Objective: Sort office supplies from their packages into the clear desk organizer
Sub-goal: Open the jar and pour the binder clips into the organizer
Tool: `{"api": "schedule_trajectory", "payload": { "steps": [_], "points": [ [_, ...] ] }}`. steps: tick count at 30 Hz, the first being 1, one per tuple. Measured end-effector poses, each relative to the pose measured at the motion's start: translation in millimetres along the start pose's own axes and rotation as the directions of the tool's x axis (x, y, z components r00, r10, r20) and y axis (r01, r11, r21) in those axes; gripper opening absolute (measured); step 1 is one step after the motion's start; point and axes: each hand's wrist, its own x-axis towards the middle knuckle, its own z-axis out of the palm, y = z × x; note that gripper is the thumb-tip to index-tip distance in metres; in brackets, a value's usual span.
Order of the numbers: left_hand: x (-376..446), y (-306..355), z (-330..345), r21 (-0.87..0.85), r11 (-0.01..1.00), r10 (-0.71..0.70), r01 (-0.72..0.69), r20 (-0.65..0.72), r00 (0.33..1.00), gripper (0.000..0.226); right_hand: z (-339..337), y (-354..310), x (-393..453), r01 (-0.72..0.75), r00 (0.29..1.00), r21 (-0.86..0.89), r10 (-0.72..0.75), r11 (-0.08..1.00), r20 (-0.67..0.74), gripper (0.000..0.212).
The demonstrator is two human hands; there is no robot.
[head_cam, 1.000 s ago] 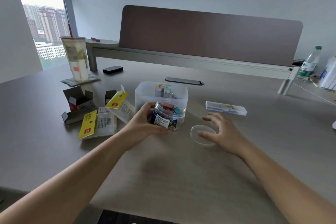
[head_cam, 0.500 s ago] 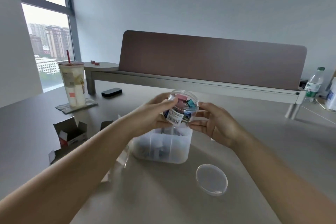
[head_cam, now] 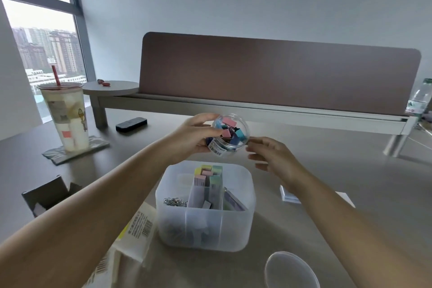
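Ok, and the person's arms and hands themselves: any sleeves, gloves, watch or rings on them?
Both forearms are bare as far up as the head view shows: no sleeves in view. The left hand and the right hand wear no gloves. No watch, band or ring shows on either wrist or on the fingers that face the camera, and no markings are visible.

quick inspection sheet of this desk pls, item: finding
surface: grey desk.
job's things: jar of binder clips held tilted above clear organizer, which holds paper clips and pastel sticky notes; jar lid lies on desk.
clutter: open carton, empty packets, iced drink, black case.
grippers: left hand grips jar; right hand open beside it.
cables: nothing seen.
surroundings: brown divider, window, water bottle.
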Motion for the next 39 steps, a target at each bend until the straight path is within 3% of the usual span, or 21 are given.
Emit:
{"api": "schedule_trajectory", "payload": {
  "steps": [4, 11, 19, 26, 31, 39],
  "points": [
    [8.8, -9.4, 0.6, 0.002, 0.998, 0.069, -0.069, 0.045, 0.997, 0.033, 1.1, 9.8, 3.7, -0.076, 0.997, 0.127, 0.073, 0.989, 0.026, 0.010],
    [15.3, -23.1, 2.1, 0.151, 0.973, 0.168, -0.174, 0.056, 0.984, 0.044, 7.2, 4.2, 5.8, -0.098, 0.995, 0.217, 0.088, 0.971, 0.055, 0.025],
    [10.3, -29.1, -2.7, 0.141, 0.962, 0.221, -0.236, 0.114, 0.969, 0.049, 13.4, 7.8, 5.0, -0.074, 0.996, 0.319, 0.054, 0.945, 0.073, 0.016],
    [7.1, -25.2, 1.0, 0.169, 0.948, 0.236, -0.268, 0.191, 0.953, 0.055, 2.9, 15.1, 0.8, 0.027, 0.998, 0.292, -0.042, 0.956, 0.044, 0.014],
    [2.2, -24.4, 2.4, 0.234, 0.931, 0.239, -0.282, 0.194, 0.951, 0.060, 1.2, 18.9, -5.3, 0.114, 0.991, 0.155, -0.124, 0.981, 0.057, 0.042],
    [1.1, -28.7, 2.3, 0.216, 0.926, 0.277, -0.310, 0.171, 0.946, 0.061, 1.8, 18.3, -8.5, 0.069, 0.990, 0.204, -0.092, 0.977, 0.107, 0.047]
  ]
}}
